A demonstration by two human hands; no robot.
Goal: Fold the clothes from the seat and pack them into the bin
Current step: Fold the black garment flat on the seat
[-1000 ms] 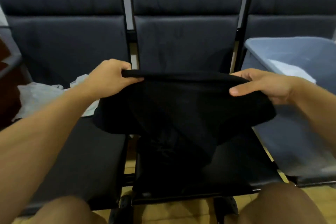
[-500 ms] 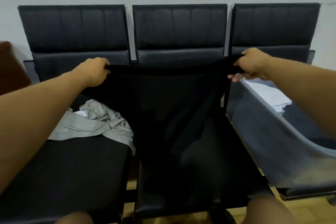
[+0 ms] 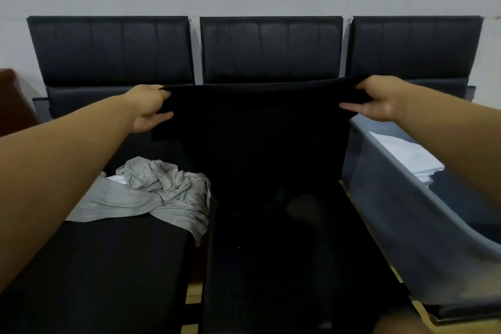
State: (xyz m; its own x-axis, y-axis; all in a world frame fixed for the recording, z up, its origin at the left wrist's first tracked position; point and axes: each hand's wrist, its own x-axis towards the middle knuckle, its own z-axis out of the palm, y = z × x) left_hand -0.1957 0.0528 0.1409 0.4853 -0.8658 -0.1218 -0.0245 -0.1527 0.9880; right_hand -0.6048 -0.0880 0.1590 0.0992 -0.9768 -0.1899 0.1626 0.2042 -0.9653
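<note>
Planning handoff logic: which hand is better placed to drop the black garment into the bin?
Right. The right hand grips the black garment directly above the bin; the left hand is over the far seat.

Three black seats (image 3: 113, 266), one grey bin (image 3: 406, 211), one black garment (image 3: 257, 130), one grey garment (image 3: 162, 192).

We had both arms stretched forward and spread wide, forearms bare. Our left hand (image 3: 148, 109) sat at about the same height as our right hand (image 3: 377, 99). Each pinched a top corner of the black garment (image 3: 260, 127), thumb on the near side, fingers curled over the top edge. Wrists roughly straight. A knee (image 3: 398, 323) showed at lower right.
</note>
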